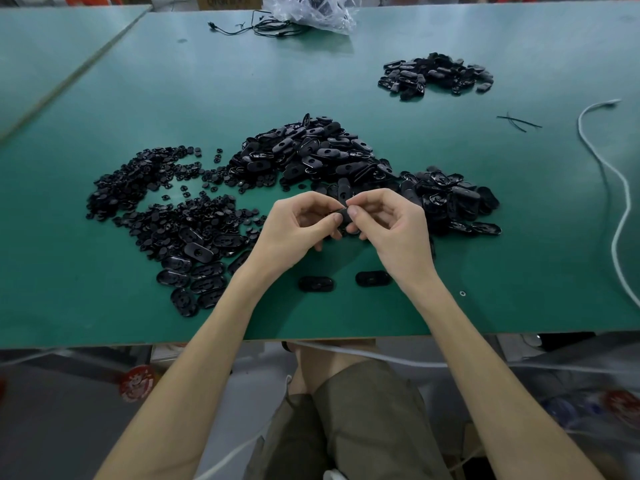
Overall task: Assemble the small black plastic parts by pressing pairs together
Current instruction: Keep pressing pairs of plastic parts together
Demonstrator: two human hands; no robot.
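My left hand point(298, 225) and my right hand point(388, 223) meet above the green table point(346, 81), and both pinch one small black oval part point(344, 214) between thumbs and fingertips. Most of that part is hidden by my fingers. A big heap of black oval shells point(311, 150) lies just beyond my hands. Small black round pieces point(138, 181) are spread to the left. More oval shells point(450, 199) lie to the right. Two single oval parts point(317, 284) point(372, 278) rest on the table under my wrists.
A separate pile of black parts point(436, 75) sits at the far right. A white cable point(616, 188) snakes down the right side. A clear plastic bag point(311, 10) and black wires point(263, 27) lie at the far edge. The table's near edge point(138, 342) is close to my knees.
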